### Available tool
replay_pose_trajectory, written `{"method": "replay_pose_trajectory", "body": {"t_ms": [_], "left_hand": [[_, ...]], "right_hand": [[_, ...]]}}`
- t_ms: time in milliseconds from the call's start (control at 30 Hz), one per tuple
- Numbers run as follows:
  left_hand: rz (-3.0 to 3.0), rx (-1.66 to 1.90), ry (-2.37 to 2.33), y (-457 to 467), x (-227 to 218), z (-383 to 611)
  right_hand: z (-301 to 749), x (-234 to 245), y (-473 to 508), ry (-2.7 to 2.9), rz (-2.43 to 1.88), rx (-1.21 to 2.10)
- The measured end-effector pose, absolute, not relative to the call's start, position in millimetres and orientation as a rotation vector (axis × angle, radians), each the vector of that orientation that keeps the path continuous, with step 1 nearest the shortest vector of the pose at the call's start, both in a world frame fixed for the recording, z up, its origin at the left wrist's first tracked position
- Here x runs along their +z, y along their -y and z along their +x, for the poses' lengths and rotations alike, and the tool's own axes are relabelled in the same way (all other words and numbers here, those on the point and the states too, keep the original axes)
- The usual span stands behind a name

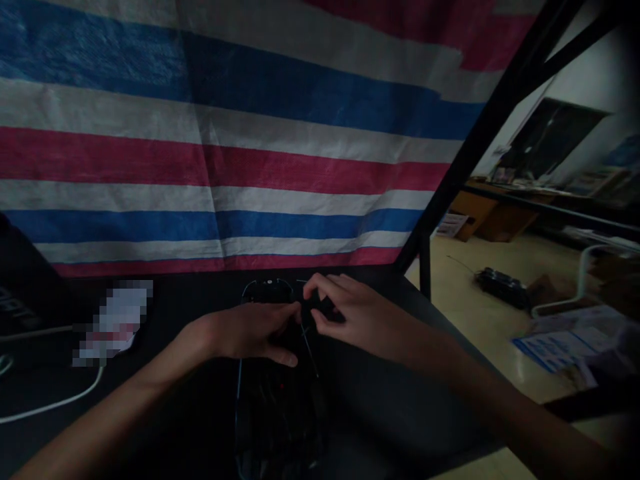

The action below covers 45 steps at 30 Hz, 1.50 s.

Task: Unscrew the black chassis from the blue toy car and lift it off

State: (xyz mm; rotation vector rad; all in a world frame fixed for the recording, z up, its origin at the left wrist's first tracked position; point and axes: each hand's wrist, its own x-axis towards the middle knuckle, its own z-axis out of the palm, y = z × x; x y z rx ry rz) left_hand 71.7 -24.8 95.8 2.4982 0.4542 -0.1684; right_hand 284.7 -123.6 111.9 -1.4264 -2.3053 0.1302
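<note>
Steadying the black device [280, 417] on the desk [400, 400] suits my half-spread left hand [253, 331] above it; my loosely curled right hand [353, 313], alongside, should work gently. I can't tell whether either grips anything.

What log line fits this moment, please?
left hand: over dark elongated object with bluish edges; right hand: fingers curled, alongside; striped red-white-blue plastic sheet: behind
</note>
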Motion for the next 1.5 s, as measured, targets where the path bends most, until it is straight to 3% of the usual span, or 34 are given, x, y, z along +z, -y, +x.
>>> {"method": "replay_pose_trajectory", "body": {"t_ms": [367, 633, 1000, 1333, 1500], "left_hand": [[2.393, -0.147, -0.581, 26, 93, 70], [2.423, -0.111, -0.624, 29, 87, 64], [2.362, -0.126, -0.582, 29, 95, 71], [2.444, -0.203, -0.607, 29, 98, 73], [2.450, -0.220, -0.588, 27, 96, 75]], "right_hand": [[303, 83, 102, 2.171, -1.288, 0.216], [305, 66, 109, 2.108, -1.049, -0.031], [294, 62, 109, 1.856, -0.967, 0.508], [274, 66, 103, 1.906, -1.376, -0.024], [292, 79, 104, 2.030, -1.283, 0.192]]}}
